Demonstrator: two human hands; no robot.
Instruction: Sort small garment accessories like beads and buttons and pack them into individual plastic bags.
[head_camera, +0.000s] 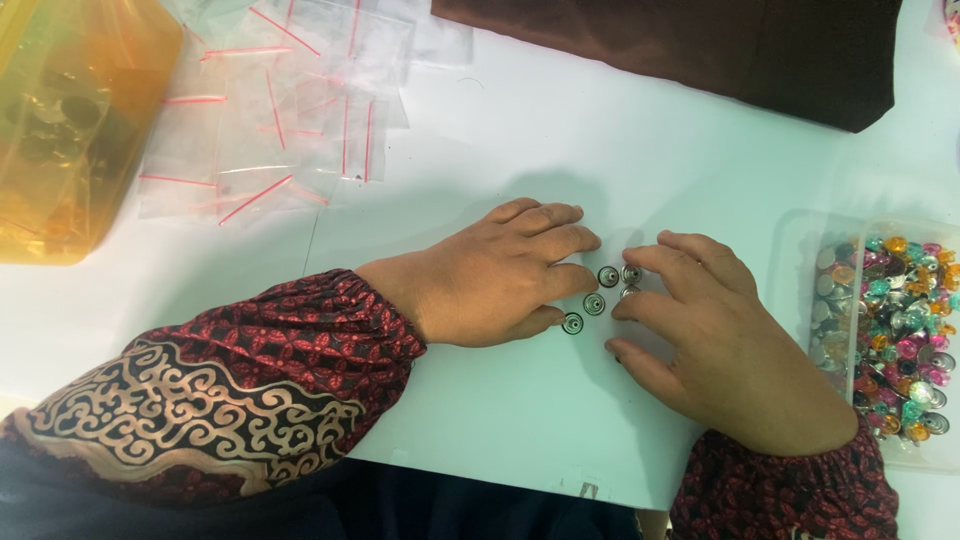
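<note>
I see my left hand (500, 275) lying flat on the white table (520, 410), palm down, fingers stretched toward a small cluster of round metal buttons (598, 296). Its fingertips touch the nearest ones; nothing is pinched or lifted, the fingers are spread loosely over the surface. My right hand (720, 335) rests just opposite, fingers curled slightly and pressing at the other side of the same cluster, so the buttons sit between the two sets of fingertips. It too holds nothing closed in the palm as far as I can tell; the fingers only touch. The buttons lie on the table, close together, near the middle of the view.

To the right stands a clear plastic tray (800, 240) full of colourful gems. At upper left lies a heap of small clear bags (290, 110) with red strips, beside an orange plastic container (70, 130). A dark brown cloth (760, 50) lies at the top edge.
</note>
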